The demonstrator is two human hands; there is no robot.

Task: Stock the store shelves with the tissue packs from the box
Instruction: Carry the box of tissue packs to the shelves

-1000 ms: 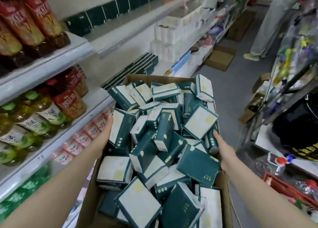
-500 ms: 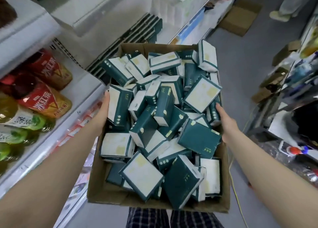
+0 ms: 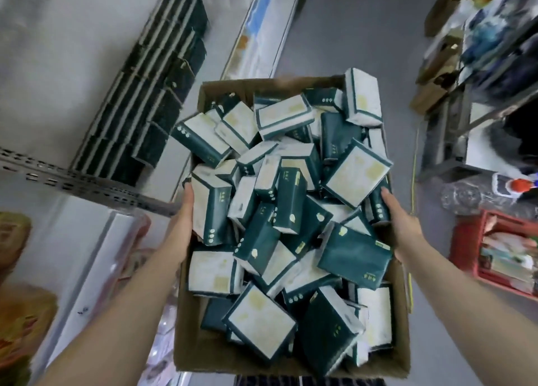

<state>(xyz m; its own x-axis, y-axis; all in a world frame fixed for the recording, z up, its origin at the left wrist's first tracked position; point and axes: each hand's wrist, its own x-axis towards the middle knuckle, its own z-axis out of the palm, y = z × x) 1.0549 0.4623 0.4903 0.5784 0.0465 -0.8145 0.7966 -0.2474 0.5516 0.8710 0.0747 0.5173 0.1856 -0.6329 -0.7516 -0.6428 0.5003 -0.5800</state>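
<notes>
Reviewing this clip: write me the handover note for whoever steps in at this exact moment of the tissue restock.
Left hand: grips the left wall of the box, thumb at the rim.
Right hand: grips the right wall, thumb over the rim against a pack.
Things: the box is held up in the aisle, heaped with loose tissue packs. The shelf to the left carries a row of similar dark green packs stood on edge.
Done: the box is beside the shelf; no pack from it is in hand.
Left: probably set the box down or brace it, then move the packs onto the shelf.
</notes>
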